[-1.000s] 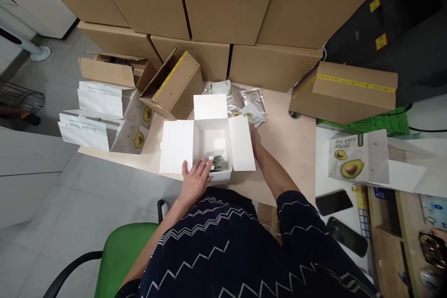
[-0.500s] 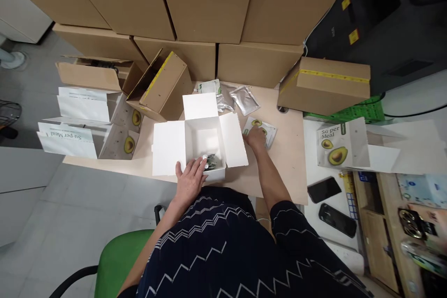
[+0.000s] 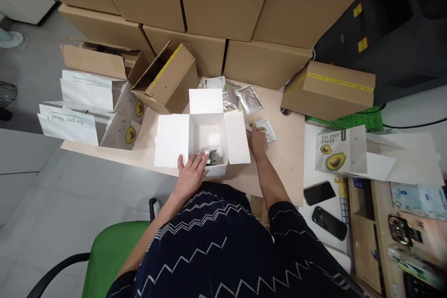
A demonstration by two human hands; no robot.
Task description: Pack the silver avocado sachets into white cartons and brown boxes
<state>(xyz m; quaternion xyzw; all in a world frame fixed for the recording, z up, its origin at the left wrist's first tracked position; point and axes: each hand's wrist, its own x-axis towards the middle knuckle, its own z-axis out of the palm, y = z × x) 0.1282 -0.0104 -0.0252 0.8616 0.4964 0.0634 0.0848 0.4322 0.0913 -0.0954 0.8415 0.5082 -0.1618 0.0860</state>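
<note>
An open white carton (image 3: 216, 171) stands on the table in front of me, its flaps spread outward. Inside, at the near end, lie dark green pouches (image 3: 215, 157) with white caps. My left hand (image 3: 191, 173) rests over the carton's near left edge, thumb apart and fingers stretched toward the caps. To the right of the carton, a flat white packet (image 3: 268, 131) with avocado pictures lies on the table. My right hand (image 3: 257, 143) is at its left part with bent fingers closed on it; the fingertips are partly hidden.
Silver pouches (image 3: 249, 99) lie behind the carton. Printed avocado cartons (image 3: 120, 123) and an open brown box (image 3: 172, 79) stand left. Large brown boxes (image 3: 268, 63) wall off the back. Another brown box (image 3: 330, 88), an avocado carton (image 3: 340, 151) and phones (image 3: 329, 222) are right.
The camera view has shifted slightly. My right hand stays at the packet, with its fingers moved a little. My left hand keeps its place on the carton's edge.
</note>
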